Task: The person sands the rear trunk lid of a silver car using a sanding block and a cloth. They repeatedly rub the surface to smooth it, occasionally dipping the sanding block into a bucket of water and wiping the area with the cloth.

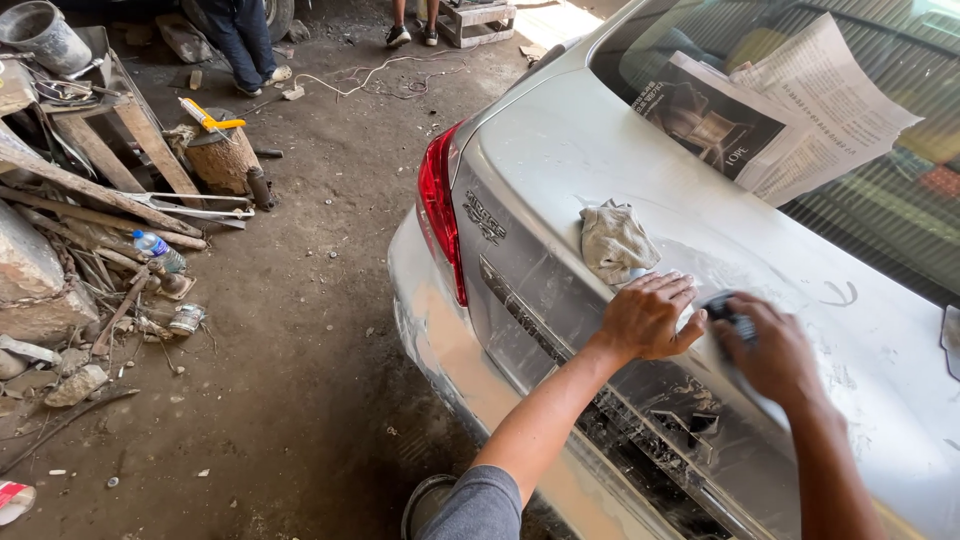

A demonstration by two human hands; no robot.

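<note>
Dark sanding block [728, 312] under right hand [775, 350]

A short grey sleeve [478, 500] covers the left upper arm. Both forearms are bare. No gloves, rings or watch show on the hands.

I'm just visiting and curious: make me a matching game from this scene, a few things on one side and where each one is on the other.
Things:
1. grey rag
2. newspaper
3. plastic bottle
4. left hand

Places:
A. on the ground among scrap wood
B. flat on the silver trunk lid, below the rag
C. over the rear window
D. crumpled on the trunk lid

Pairs: 1-D, 2-C, 3-A, 4-B
</note>
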